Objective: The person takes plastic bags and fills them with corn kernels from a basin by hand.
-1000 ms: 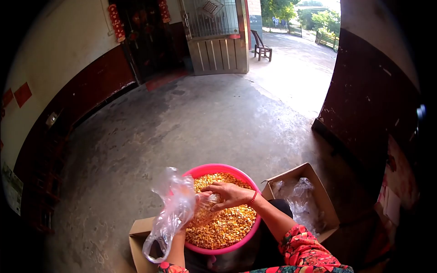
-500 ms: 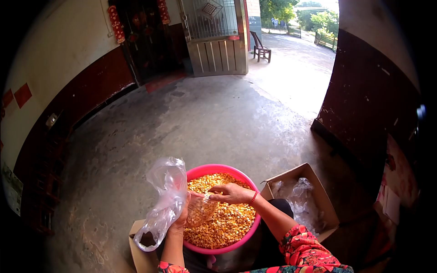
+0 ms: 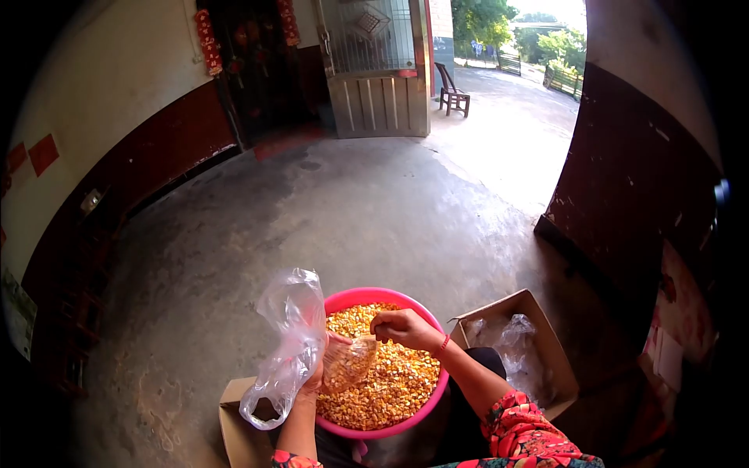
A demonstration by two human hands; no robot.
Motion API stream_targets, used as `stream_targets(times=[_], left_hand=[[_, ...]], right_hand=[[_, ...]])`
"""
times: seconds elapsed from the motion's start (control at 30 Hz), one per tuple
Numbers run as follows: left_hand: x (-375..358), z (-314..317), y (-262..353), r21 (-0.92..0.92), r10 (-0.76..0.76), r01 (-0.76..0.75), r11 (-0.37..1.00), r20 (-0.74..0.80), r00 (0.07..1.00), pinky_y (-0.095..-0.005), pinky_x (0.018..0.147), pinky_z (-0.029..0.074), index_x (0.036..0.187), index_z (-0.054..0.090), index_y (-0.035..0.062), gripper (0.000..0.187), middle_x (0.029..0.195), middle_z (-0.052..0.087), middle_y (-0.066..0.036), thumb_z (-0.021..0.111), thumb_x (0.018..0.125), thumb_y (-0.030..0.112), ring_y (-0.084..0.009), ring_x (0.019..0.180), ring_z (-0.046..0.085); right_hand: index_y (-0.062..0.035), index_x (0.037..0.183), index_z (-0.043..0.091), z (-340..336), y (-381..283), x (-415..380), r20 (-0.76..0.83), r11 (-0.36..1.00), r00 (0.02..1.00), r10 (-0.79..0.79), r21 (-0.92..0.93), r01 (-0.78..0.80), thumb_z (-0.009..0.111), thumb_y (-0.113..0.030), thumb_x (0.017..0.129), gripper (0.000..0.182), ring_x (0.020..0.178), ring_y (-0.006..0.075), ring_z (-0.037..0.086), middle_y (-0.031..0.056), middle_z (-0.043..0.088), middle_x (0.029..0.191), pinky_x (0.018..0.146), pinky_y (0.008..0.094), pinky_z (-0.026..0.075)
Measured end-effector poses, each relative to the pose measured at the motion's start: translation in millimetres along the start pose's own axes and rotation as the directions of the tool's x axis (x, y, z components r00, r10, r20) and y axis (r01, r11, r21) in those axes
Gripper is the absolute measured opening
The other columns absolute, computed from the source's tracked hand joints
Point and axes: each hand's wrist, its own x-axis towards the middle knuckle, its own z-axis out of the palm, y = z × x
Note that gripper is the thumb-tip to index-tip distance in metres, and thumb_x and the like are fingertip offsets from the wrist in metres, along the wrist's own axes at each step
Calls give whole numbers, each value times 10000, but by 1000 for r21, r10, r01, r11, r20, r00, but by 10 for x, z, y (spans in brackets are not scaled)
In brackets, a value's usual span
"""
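Observation:
A pink basin (image 3: 425,409) holds loose yellow-orange corn kernels (image 3: 390,390). Over its left side, my left hand (image 3: 316,374) is closed on clear plastic; a large crumpled clear bag (image 3: 292,335) hangs from it beyond the basin's left rim. A smaller clear bag (image 3: 347,363) spreads over the kernels between my hands. My right hand (image 3: 406,327), with a red band at the wrist, pinches the upper right edge of this smaller bag above the kernels.
An open cardboard box (image 3: 558,335) with clear plastic bags (image 3: 519,355) stands right of the basin. Another cardboard box (image 3: 234,429) is at the lower left. Farther off are a metal door (image 3: 382,101) and a wooden chair (image 3: 452,93).
My right hand has moved slightly up and right, its fingers now drawn together on the small bag's edge. The small bag looks more spread. The whole view has shifted slightly.

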Motion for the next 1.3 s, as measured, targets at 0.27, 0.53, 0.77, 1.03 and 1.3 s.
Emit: stream_targets(times=[0.27, 0.53, 0.77, 1.03, 1.3], left_hand=[[20, 70, 82, -79, -12, 14, 997, 23, 1000, -346, 748, 509, 829, 555, 31, 230, 743, 610, -93, 521, 938, 230, -199, 740, 611], [-4, 19, 86, -139, -132, 140, 980, 67, 989, -359, 765, 503, 847, 565, 22, 260, 742, 606, -95, 514, 939, 259, -201, 730, 605], [-31, -20, 93, -262, -75, 111, 959, 144, 987, -360, 771, 510, 855, 577, 12, 314, 764, 620, -102, 538, 920, 317, -216, 765, 618], [104, -9, -71, 101, -117, 123, 987, -63, 991, -339, 783, 501, 953, 603, 24, 335, 875, 649, -100, 530, 920, 350, -193, 831, 625], [81, 112, 64, 53, 6, -4, 999, -33, 999, -332, 749, 506, 847, 569, 50, 247, 816, 640, -95, 456, 969, 232, -181, 762, 625]], right_hand=[[-42, 1129, 524, 35, 230, -27, -54, 923, 996, -70, -382, 44, 612, -109, 813, 335, 849, 272, 640, 134, 641, 946, 738, 369, 518], [-40, 992, 626, 127, 164, -23, 110, 920, 993, 43, -392, 4, 579, -113, 820, 193, 775, 304, 643, 164, 655, 820, 684, 392, 500], [-37, 895, 640, 126, 163, -14, 59, 898, 998, -12, -438, 37, 604, -107, 796, 126, 734, 309, 642, 150, 650, 776, 661, 389, 501], [-32, 885, 616, 152, 104, -4, -21, 923, 997, -72, -380, 58, 597, -78, 779, 117, 689, 308, 635, 146, 643, 749, 619, 393, 492], [-28, 912, 603, 116, 142, 10, -30, 925, 999, -45, -380, 30, 576, -94, 821, 115, 668, 278, 628, 133, 631, 748, 617, 373, 487]])
